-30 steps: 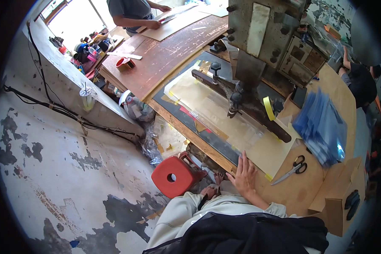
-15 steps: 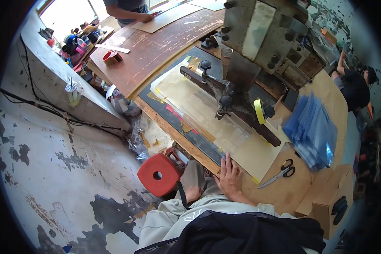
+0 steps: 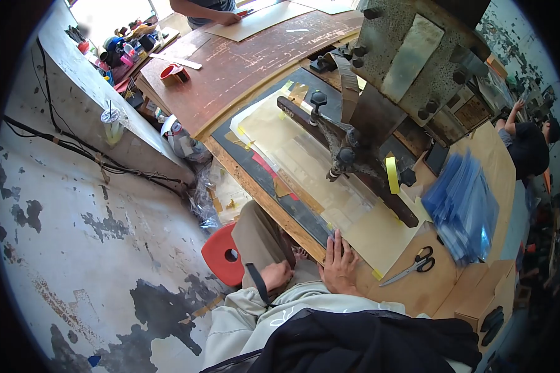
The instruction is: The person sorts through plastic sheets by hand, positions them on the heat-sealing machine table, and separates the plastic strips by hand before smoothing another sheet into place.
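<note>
My right hand (image 3: 340,266) lies flat at the near edge of the work board, fingers stretched out and holding nothing. Just ahead of its fingertips is a cream sheet (image 3: 379,239) with clear plastic over part of it. A dark metal clamp bar (image 3: 389,205) on a bracket lies across the sheet, under a heavy press head (image 3: 410,59). My left hand (image 3: 275,275) rests low by my lap, beside my raised knee (image 3: 255,239). Its fingers are turned down and mostly hidden. Black-handled scissors (image 3: 410,267) lie right of my right hand.
A red stool (image 3: 223,253) stands at my left, partly behind my leg. Clear bluish plastic sleeves (image 3: 460,205) are piled at the right, near an open cardboard box (image 3: 476,289). Red tape (image 3: 174,74) sits on the brown table, where another person's hand (image 3: 230,17) touches a board.
My left knee has come up and left, now covering part of the red stool. My right hand stays at the board's edge. The view has shifted slightly, moving the press right in frame.
</note>
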Available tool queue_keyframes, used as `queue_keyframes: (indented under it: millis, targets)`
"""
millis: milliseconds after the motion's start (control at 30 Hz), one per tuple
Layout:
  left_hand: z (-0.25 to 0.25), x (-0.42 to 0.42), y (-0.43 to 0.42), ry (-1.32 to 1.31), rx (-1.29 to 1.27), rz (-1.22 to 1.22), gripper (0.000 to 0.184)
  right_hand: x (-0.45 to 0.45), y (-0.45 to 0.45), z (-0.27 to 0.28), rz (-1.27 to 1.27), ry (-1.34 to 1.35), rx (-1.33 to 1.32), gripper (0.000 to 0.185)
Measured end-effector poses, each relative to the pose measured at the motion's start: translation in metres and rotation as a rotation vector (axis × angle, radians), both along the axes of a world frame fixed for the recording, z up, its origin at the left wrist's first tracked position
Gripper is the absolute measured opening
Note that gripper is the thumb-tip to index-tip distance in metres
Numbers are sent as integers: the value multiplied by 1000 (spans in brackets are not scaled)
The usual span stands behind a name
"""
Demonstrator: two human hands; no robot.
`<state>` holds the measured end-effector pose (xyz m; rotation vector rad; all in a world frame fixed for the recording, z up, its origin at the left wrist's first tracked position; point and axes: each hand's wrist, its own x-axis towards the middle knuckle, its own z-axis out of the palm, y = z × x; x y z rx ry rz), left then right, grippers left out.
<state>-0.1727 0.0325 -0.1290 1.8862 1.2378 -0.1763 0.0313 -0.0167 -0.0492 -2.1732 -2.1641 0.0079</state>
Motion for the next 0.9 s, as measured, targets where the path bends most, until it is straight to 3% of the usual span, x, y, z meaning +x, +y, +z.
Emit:
queue_keyframes:
  millis: [233, 467, 500, 600, 633, 800, 900]
  targets:
    - [61, 0, 106, -280, 750, 793, 12, 0, 2, 0, -11, 10, -13, 79]
    - [80, 29, 228, -327, 1058, 541, 35, 2, 2, -1, -8, -24, -26, 75]
    - [70, 35, 237, -271, 1021, 480, 50, 2, 2, 0, -11, -23, -26, 75]
    - [45, 51, 239, 3, 1076, 386, 62, 0, 1, -3, -29, 14, 16, 75]
    - [45, 49, 241, -57, 965, 406, 70, 2, 2, -4, -33, 1, 32, 75]
    - [54, 39, 236, 17, 926, 226, 64, -1, 1, 7, -55, 70, 48, 75]
    - [52, 27, 241, 35, 923, 72, 61, -5, -1, 6, -82, 24, 58, 60]
